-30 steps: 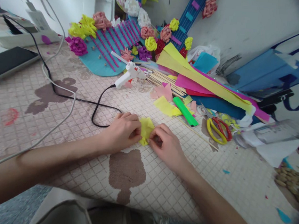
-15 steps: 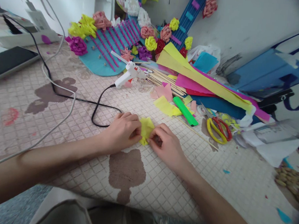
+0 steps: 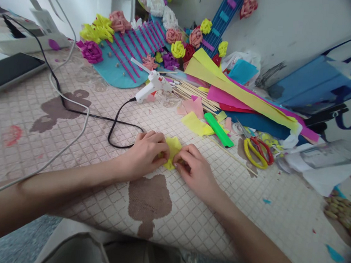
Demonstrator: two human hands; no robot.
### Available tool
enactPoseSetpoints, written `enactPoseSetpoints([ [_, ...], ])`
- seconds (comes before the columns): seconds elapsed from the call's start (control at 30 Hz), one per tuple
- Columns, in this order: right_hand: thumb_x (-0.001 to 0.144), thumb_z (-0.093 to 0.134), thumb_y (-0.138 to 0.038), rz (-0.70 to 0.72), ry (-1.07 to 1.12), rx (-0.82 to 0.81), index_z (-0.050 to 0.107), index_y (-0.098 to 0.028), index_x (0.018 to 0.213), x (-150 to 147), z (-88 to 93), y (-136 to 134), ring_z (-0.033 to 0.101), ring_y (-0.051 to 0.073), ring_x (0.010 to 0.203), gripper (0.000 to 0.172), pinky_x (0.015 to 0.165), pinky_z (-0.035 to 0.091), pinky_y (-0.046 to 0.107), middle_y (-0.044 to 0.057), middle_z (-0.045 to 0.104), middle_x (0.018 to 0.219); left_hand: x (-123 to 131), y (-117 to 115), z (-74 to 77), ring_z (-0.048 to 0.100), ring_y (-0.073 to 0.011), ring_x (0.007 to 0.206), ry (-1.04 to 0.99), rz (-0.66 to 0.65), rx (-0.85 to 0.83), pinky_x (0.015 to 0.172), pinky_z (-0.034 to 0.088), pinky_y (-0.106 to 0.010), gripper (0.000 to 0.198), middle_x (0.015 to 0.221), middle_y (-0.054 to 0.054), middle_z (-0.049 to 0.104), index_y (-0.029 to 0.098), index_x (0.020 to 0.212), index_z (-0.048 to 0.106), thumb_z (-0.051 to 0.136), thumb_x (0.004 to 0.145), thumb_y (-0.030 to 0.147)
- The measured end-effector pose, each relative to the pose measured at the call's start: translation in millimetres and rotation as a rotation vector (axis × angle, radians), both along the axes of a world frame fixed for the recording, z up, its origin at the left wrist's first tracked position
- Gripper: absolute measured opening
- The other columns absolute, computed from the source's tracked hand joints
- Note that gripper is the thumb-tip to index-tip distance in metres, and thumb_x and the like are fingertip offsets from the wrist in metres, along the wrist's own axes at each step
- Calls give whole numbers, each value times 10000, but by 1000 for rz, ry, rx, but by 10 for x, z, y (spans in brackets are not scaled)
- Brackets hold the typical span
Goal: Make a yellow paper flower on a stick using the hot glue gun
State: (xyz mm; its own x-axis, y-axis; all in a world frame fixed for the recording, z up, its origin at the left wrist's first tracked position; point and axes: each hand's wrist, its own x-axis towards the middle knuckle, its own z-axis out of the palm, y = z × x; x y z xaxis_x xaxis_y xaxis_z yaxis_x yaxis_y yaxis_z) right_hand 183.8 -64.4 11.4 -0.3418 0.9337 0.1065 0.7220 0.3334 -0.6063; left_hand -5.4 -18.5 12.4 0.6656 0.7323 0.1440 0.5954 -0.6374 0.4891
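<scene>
White plastic marks the power strip (image 3: 57, 39) we see at the upper left of the frame, a dark-screened device (image 3: 11, 72) just below it. Rightward, a grey cable (image 3: 86, 117) loops down and crosses our left forearm (image 3: 67, 175). A blue panel (image 3: 116, 71) with purple strips sits at upper centre-left among paper flowers (image 3: 92, 52). Nearer us, a black cord (image 3: 115, 121) joins the glue gun (image 3: 150, 88), its loop lying in the way right beside our left hand (image 3: 149, 151).

That hand, fingers curled, pinches the left side of the yellow paper (image 3: 173, 147), which is at the centre of the frame, between our hands on the cloth (image 3: 192, 223). Our right hand (image 3: 195, 168) pinches its right edge between thumb and forefinger.

Above this hand, sticks (image 3: 197, 98), scraps (image 3: 192, 107) and a green strip (image 3: 218, 130) crowd the cloth, with long sheets (image 3: 243, 90) behind. Further right we find a thin stick (image 3: 240, 162) and red-and-yellow scissors (image 3: 254, 141), then a blue bag (image 3: 320, 87) at the upper right and a brown heap (image 3: 343, 213) at the right edge, too blurred to name.
</scene>
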Motion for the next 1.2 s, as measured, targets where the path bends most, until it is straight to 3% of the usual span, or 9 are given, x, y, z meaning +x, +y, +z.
enactPoseSetpoints([
  [0.37,801,580,-169,1,-18,-16,533,-214,858,5,2,-5,538,154,848,87,692,459,278,29,501,952,-5,-2,3,487,-245,940,29,-4,11,778,344,-377,138,923,-52,559,179,828,615,656,737,275],
  [0.7,721,687,-191,49,6,-89,517,-222,928,53,113,11,525,173,911,269,746,456,301,30,506,1001,-39,37,76,485,-246,940,57,-51,-77,799,339,-396,288,938,-38,555,187,839,609,761,644,335],
  [0.93,850,538,-205,23,30,-57,523,-207,875,32,38,28,532,145,810,29,684,454,283,30,507,937,-42,44,68,481,-233,935,50,-65,-67,793,344,-383,185,933,-46,559,183,834,602,618,806,365],
  [1.2,826,539,-144,-39,-5,-24,502,-212,905,-3,-28,18,533,147,800,110,674,455,291,30,514,960,-27,41,36,481,-237,945,66,-16,-24,768,350,-365,100,945,-50,568,177,874,581,591,788,228],
])
